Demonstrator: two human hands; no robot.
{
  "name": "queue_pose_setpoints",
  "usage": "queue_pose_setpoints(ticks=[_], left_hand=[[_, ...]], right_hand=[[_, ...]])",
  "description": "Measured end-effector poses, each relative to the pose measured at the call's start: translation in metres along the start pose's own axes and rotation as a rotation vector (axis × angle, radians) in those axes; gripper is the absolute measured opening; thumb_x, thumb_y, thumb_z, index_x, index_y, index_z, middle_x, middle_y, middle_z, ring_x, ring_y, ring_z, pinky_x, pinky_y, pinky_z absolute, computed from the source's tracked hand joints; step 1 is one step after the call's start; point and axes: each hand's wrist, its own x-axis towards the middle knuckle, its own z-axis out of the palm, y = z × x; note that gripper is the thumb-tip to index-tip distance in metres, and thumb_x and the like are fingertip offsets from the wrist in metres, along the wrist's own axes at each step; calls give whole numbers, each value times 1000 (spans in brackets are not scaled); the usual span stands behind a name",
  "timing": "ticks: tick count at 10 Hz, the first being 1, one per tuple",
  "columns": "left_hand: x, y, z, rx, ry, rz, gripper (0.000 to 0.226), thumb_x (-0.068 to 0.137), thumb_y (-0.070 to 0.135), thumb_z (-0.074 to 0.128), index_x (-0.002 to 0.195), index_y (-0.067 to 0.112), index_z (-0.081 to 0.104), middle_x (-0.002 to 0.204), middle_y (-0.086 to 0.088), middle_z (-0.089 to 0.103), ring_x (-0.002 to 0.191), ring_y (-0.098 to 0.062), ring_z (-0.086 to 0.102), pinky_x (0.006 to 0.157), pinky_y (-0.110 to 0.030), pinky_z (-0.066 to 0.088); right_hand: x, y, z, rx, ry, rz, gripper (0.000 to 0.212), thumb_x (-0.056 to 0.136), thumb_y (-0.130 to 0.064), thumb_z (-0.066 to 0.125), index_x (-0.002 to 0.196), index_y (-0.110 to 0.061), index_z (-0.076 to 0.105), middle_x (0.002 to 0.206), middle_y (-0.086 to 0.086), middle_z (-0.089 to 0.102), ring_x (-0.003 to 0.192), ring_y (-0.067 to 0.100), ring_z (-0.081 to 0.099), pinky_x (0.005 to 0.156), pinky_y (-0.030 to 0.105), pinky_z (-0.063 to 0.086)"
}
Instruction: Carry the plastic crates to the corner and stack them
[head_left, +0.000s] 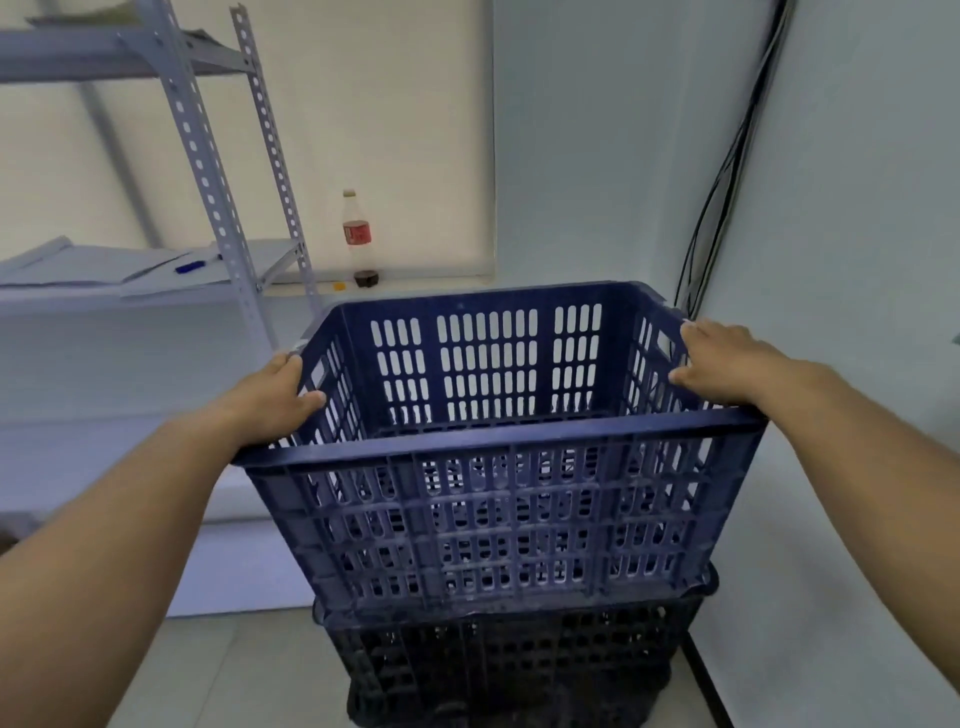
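Blue slotted plastic forms the upper crate (498, 467), which sits in the room corner on top of a black slotted plastic crate (514, 670) standing on the pale tiled floor (234, 675). Much of the black crate is hidden behind the blue one, its lower edge is cut off by the frame, and whether the blue crate is fully seated on it cannot be told. The left hand (270, 395) is closed over the blue crate's left rim, thumb inside and fingers hidden outside; the right hand (727, 364) is closed over the right rim in the same way. The crates stand near the white right wall (857, 260), where black cables (727, 182) run down behind the crate and out of sight. A bare strip of floor lies to the left, between the stack and the grey perforated metal shelving rack (223, 171), whose top is cut off. Behind the crate, a nearly empty clear plastic bottle with a red label (357, 239) stands on the white window ledge (415, 283).
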Motion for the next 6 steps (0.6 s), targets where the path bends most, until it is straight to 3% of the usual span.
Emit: queue_pose_setpoints(ticks=[2, 4, 5, 6], left_hand=[[-9, 3, 4, 38, 47, 8, 54, 99, 32, 45, 137, -6, 36, 146, -25, 34, 127, -43, 40, 104, -44, 31], [-9, 3, 5, 40, 85, -1, 48, 98, 33, 44, 129, -4, 45, 134, -26, 46, 117, -43, 47, 97, -44, 37], [-9, 9, -1, 8, 158, -2, 46, 97, 37, 42, 126, 2, 50, 124, -27, 53, 111, -43, 51, 96, -48, 41], [-14, 36, -8, -44, 265, 76, 48, 98, 39, 39, 126, 2, 48, 129, -27, 51, 116, -43, 50, 98, -50, 40]], right_hand=[[-3, 0, 2, -16, 9, -71, 65, 85, -46, 58, 133, -5, 43, 140, 21, 43, 120, 40, 47, 96, 44, 42], [-16, -8, -5, 10, 24, -40, 52, 85, -41, 56, 126, -12, 47, 130, 19, 51, 113, 38, 51, 93, 46, 45], [-29, -27, -12, 84, 147, -51, 49, 90, -34, 50, 134, -12, 45, 136, 19, 47, 119, 38, 48, 95, 45, 42], [-47, -52, -26, 169, 298, -105, 51, 93, -29, 45, 140, -11, 41, 140, 19, 44, 126, 38, 43, 100, 46, 38]])
